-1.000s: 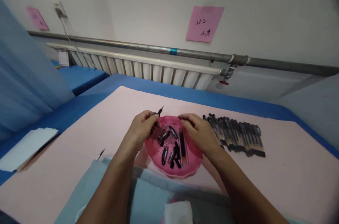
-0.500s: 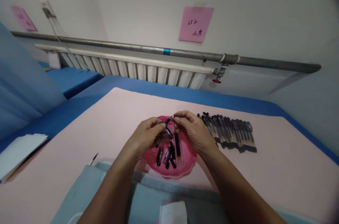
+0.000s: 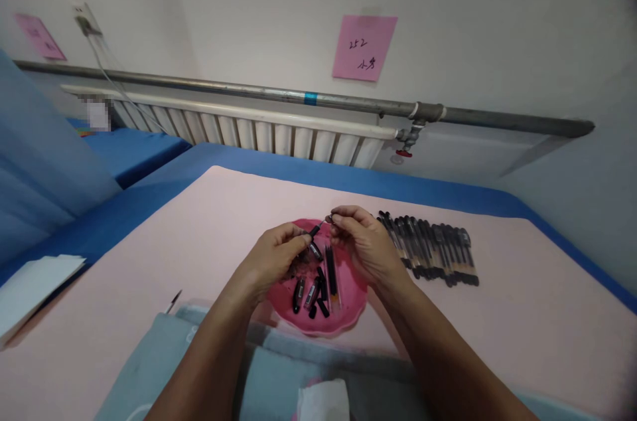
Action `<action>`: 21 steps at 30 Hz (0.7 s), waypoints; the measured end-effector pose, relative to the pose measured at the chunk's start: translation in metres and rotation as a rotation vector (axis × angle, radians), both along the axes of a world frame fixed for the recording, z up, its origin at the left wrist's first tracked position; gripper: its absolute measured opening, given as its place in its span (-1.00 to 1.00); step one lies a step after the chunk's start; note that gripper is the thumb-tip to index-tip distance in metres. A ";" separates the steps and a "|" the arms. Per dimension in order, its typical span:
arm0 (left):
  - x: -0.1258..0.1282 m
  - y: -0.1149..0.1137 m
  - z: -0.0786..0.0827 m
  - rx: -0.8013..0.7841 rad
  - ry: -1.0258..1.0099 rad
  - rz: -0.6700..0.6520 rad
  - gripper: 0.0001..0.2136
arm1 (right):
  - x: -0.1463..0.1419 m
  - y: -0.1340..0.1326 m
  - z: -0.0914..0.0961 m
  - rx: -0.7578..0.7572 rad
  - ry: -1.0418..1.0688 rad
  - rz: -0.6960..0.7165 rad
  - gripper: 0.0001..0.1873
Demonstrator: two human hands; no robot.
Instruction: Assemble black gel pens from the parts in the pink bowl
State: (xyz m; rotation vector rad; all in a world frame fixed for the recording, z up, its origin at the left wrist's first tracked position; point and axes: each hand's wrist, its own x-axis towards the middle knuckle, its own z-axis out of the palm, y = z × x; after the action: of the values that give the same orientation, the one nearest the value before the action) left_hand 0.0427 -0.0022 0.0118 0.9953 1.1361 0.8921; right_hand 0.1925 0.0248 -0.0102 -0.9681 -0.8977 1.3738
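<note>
My left hand point(image 3: 276, 255) is closed around a slim black stick point(image 3: 314, 231) with a thin, pale tip pointing up to the right. At that tip, the thumb and forefinger of my right hand point(image 3: 365, 242) pinch something small and dark that I cannot make out. Both hands are above a pink scalloped dish point(image 3: 351, 288). In the dish lie dark tubes with labels point(image 3: 312, 291), short black caps point(image 3: 322, 308) and a narrow clear case point(image 3: 334, 300) with black pencils in it. Dark crumbs lie near the left fingers.
A row of wrapped black brushes point(image 3: 430, 248) lies right of the dish on the pink sheet point(image 3: 213, 208). One thin brush point(image 3: 174, 301) lies at left by a grey-blue cloth point(image 3: 149, 348). White papers point(image 3: 37, 291) lie far left. Behind the bed are a radiator point(image 3: 249, 132) and pipe point(image 3: 239, 89).
The view has shifted slightly. Both hands stay over the dish, the right fingertips moving a little about the stick's tip; their grips look the same.
</note>
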 end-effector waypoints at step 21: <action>-0.006 0.000 0.000 -0.011 0.009 -0.078 -0.87 | -0.001 -0.003 -0.002 -0.019 0.054 0.134 -0.87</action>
State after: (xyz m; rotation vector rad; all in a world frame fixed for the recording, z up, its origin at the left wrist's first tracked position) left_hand 0.0372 -0.0025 0.0117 1.0287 1.1014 0.8186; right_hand 0.1917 0.0221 -0.0118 -0.8940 -0.9242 1.5176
